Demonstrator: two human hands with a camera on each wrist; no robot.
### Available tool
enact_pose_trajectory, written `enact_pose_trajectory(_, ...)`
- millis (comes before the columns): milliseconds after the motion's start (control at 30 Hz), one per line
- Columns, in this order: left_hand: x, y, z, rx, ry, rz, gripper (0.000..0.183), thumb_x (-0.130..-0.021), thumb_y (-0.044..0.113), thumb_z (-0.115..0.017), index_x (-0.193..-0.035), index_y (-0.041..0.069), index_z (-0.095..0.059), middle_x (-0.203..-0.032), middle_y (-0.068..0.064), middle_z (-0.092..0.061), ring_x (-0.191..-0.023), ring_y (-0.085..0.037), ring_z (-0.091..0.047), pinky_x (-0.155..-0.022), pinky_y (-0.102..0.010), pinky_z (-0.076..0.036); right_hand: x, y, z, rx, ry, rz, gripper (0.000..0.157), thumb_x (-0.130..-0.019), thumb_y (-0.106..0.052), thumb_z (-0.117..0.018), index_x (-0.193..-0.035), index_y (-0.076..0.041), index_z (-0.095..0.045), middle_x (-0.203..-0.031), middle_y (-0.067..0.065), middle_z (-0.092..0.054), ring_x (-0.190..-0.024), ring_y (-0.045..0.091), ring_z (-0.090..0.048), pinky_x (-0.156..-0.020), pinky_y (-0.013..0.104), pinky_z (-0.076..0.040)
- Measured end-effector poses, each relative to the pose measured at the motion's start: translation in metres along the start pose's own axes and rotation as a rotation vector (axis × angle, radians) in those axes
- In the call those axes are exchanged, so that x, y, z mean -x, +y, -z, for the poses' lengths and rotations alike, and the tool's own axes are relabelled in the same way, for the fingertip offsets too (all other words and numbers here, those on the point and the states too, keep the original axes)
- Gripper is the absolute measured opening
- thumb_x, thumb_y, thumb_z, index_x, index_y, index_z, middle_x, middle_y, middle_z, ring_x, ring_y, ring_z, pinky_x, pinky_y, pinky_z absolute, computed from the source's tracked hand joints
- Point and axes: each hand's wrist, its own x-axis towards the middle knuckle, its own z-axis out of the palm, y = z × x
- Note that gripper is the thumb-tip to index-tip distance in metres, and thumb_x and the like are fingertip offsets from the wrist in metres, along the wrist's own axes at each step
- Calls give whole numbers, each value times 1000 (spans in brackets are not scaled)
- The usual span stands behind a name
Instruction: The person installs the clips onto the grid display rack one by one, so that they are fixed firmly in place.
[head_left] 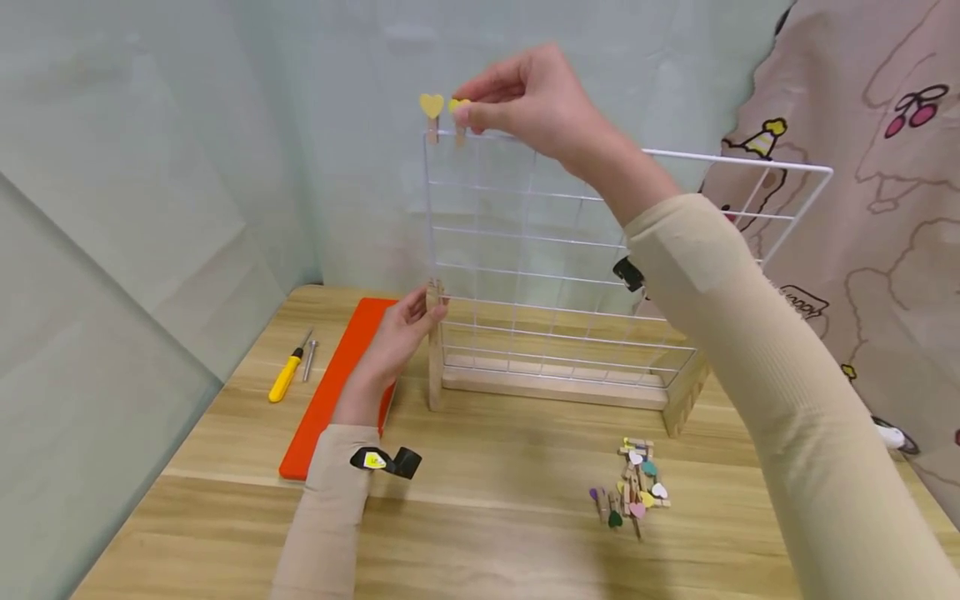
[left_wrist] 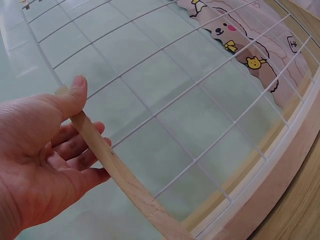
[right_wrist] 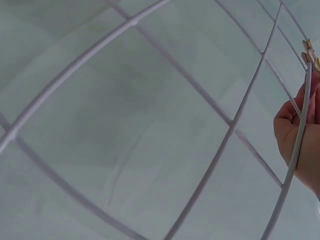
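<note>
A white wire grid rack (head_left: 551, 242) stands upright in a wooden base (head_left: 555, 387). At its top left corner, my right hand (head_left: 536, 104) pinches a clothespin (head_left: 460, 133) with a yellow heart between thumb and fingers, on the top wire. Just left of it, another yellow-heart clothespin (head_left: 432, 117) is clipped to that wire. Lower down, my left hand (head_left: 397, 333) grips the left wooden post (head_left: 435, 358) of the rack; in the left wrist view the thumb lies on the near side of the post (left_wrist: 122, 172) and the fingers behind it.
Several small clothespins with coloured hearts (head_left: 636, 492) lie in a heap in front of the rack's right side. To the left are an orange-red flat case (head_left: 322, 417), a yellow-handled screwdriver (head_left: 285, 379) and a metal rod (head_left: 310, 361). A patterned cloth (head_left: 862, 217) hangs at right.
</note>
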Motion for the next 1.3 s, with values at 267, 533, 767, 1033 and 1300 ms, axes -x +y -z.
enact_pose_trajectory(267, -1, -7, -2, -9, -6, 7, 62, -83, 38, -54, -136, 18, -28, -139, -1, -30, -126, -15, -28, -102, -36, -26, 33, 16, 16, -262, 70, 185, 33, -72, -12, -69, -103, -3, -62, -99, 9, -62, -91, 18, -57, -84, 25, -44)
enact_pose_trajectory(533, 9, -9, 6, -11, 28, 11, 62, -83, 35, -55, -136, 17, -28, -136, -3, -35, -125, -15, -31, -101, -36, -28, 113, 89, 12, -87, -99, 102, 26, -76, -17, -65, -99, -5, -63, -88, 4, -65, -78, 18, -60, -72, 26, -50)
enact_pose_trajectory(767, 8, -6, 12, 15, 24, -9, 64, -82, 35, -55, -136, 16, -28, -134, -4, -38, -123, -14, -34, -100, -35, -29, 183, 191, -9, 236, -257, 90, 19, -81, -29, -60, -98, -22, -64, -87, -11, -62, -70, 8, -52, -57, 23, -44)
enact_pose_trajectory(1033, 6, -4, 14, 16, 30, -19, 60, -81, 37, -56, -134, 18, -33, -133, -1, -40, -122, -11, -35, -100, -33, -30, 256, 263, -3, 313, -290, 32, 26, -79, -22, -63, -102, -9, -63, -89, -2, -62, -75, 5, -53, -61, 21, -45)
enact_pose_trajectory(1300, 6, -5, 13, 25, 15, -23, 58, -82, 35, -56, -133, 19, -34, -134, -3, -39, -122, -12, -35, -100, -34, -29, 285, 287, -3, 493, -215, 189, 23, -71, -14, -70, -93, -11, -66, -90, -2, -61, -73, 7, -55, -58, 18, -46)
